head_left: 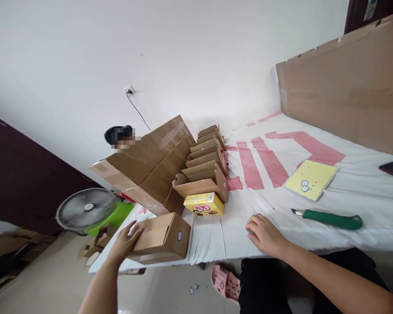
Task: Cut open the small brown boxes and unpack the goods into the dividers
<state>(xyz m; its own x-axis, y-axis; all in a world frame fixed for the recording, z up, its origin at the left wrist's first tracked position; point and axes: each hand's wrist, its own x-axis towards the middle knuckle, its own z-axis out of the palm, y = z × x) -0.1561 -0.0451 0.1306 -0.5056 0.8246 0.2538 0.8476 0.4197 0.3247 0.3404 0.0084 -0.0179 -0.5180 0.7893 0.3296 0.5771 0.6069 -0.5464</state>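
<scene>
My left hand (126, 241) rests on the left end of a small brown cardboard box (159, 242) at the table's front edge, its fingers apart on the top. The box's top flaps are folded down and a small label shows on its right end. My right hand (265, 234) lies on the white cloth with its fingers curled. A small dark bit shows under the fingers, too hidden to name. Behind the box stands a yellow snack box (204, 204). To the right of my right hand lie a green-handled utility knife (330, 219) and a yellow card (311, 179).
A row of open cardboard boxes (205, 161) runs back towards the wall, beside a large carton (150, 161). Another person's head (119, 136) shows behind it. A cardboard panel (343, 87) stands at right. On the left is a fan (87, 208); a pink sandal (225, 282) is below.
</scene>
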